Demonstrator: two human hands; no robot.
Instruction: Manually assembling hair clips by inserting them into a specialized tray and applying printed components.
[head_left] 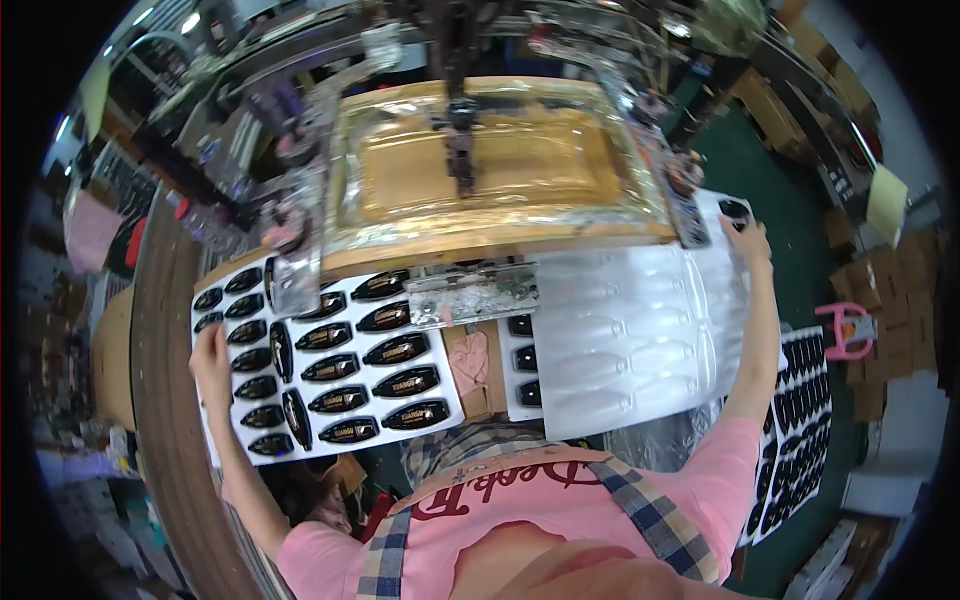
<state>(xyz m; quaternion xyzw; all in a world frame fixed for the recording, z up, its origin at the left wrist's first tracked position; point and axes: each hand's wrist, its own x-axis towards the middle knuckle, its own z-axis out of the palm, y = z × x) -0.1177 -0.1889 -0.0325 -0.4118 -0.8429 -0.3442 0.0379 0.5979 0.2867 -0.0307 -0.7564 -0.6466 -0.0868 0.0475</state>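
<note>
At the left edge of a white molded tray (338,447) filled with shiny black oval pieces with gold print, my left hand (208,362) has its fingers drawn together on a small black piece (209,321). Its fingertips are partly hidden. To the right, a whitish, translucent molded tray (620,330) has rows of shallow wells. Over its far right corner my right hand (750,243) is stretched out, fingers closed around a black piece (735,210). Part of that piece is covered by the fingers.
A wooden-framed printing screen (500,243) hangs ahead between my hands, above a stained metal plate (472,296). A pink cloth (469,362) lies between the trays. More trays of black pieces (800,420) stand at right, near a pink stool (846,331) and cardboard boxes (885,300).
</note>
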